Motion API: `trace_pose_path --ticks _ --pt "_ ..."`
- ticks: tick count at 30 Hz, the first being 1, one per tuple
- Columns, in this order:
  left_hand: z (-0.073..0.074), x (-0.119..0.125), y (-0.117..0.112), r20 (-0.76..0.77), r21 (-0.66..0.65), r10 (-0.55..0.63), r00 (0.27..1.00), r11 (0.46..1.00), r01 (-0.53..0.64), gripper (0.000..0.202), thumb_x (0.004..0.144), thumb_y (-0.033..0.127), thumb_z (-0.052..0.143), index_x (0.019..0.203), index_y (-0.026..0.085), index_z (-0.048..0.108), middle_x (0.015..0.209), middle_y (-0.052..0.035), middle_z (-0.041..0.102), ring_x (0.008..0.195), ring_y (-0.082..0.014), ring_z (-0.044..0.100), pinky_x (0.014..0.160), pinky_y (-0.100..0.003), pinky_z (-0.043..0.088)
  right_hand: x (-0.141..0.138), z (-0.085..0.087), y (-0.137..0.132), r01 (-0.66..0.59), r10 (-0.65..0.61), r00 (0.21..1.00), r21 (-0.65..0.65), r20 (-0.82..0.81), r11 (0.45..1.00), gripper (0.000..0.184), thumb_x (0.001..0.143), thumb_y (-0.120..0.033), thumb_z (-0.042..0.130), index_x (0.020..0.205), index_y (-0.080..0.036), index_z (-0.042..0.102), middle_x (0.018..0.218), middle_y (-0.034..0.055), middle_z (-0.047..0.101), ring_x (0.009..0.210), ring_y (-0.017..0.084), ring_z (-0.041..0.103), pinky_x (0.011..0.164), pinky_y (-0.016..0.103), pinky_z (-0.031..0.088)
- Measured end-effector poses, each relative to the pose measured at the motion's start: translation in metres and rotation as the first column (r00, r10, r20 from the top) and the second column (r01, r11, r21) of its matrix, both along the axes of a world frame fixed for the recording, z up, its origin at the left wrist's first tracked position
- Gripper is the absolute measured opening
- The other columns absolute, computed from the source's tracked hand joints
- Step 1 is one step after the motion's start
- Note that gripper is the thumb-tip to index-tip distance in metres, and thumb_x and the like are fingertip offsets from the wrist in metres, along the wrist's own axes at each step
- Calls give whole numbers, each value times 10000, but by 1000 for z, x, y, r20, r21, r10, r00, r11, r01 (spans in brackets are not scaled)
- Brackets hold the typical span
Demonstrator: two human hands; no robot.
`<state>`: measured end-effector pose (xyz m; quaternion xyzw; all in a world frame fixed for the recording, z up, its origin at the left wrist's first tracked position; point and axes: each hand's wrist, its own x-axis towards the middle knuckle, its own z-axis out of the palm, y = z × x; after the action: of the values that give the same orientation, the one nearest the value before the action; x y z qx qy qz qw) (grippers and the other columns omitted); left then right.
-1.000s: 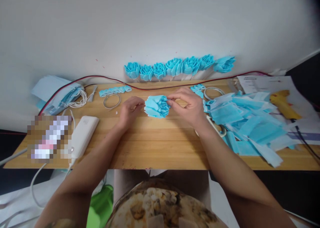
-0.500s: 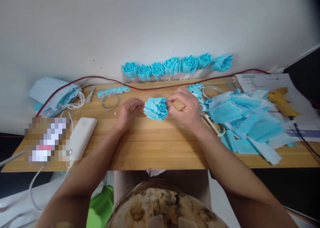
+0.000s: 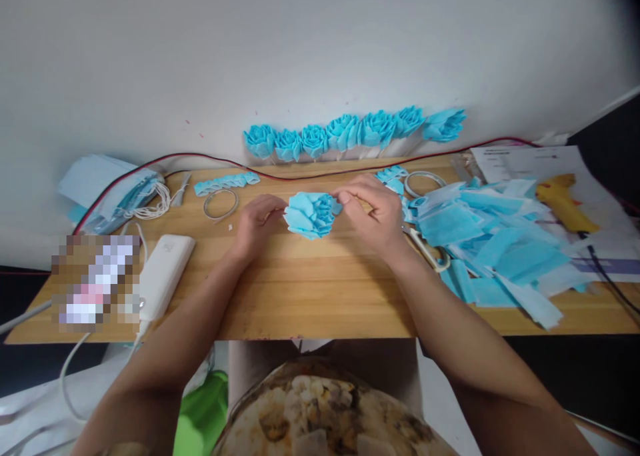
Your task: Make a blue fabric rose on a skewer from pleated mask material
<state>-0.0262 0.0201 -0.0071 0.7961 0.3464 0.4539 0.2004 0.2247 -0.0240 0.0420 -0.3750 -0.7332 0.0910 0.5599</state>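
A light-blue flower [image 3: 309, 216] of layered, pleated petals is held above the middle of the wooden table, its open face turned to the right. My left hand [image 3: 257, 226] is closed on its base from the left; the exact grip is partly hidden behind the fingers. At the flower's right edge my right hand [image 3: 374, 216] pinches a small blue petal [image 3: 337, 207] between thumb and forefinger. Whether that petal is joined to the flower I cannot tell. Several similar blue flowers [image 3: 345, 133] lean in a row against the wall.
Blue fabric strips [image 3: 490, 229] are heaped on the right, beside scissors [image 3: 425, 248] and a yellow glue gun [image 3: 565, 203]. A white power bank [image 3: 167, 276], stacked masks [image 3: 110, 186] and a wire ring [image 3: 221, 205] lie left. A red-black cable [image 3: 290, 178] crosses the back.
My right thumb and forefinger have drawn slightly right from the flower's face, and a small petal now shows between them. The flower has shifted a little left.
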Motion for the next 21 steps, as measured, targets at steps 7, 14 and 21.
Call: trace_pose_path --ticks 7,14,21 --pt "1 0 0 -10 -20 26 1000 999 -26 154 944 254 601 846 207 709 849 -45 756 827 -201 691 769 -328 520 0 0 -1 3 -3 1000 -21 13 1000 179 959 -245 598 984 -257 775 868 14 759 835 200 684 787 377 533" --pt "-2 -1 1 21 -27 49 999 998 -48 137 940 230 590 858 219 698 853 -36 745 837 -197 686 786 -328 522 1 1 -1 6 -6 1000 -51 0 999 199 938 -195 586 1008 -251 764 884 13 764 868 203 695 808 374 538" --pt "0 -1 1 28 -63 62 998 996 -61 154 932 283 596 809 216 662 834 -33 717 826 -204 664 786 -339 514 -1 -1 1 -28 29 999 -57 20 998 147 927 -256 629 949 -245 774 862 16 776 824 201 690 776 372 530"
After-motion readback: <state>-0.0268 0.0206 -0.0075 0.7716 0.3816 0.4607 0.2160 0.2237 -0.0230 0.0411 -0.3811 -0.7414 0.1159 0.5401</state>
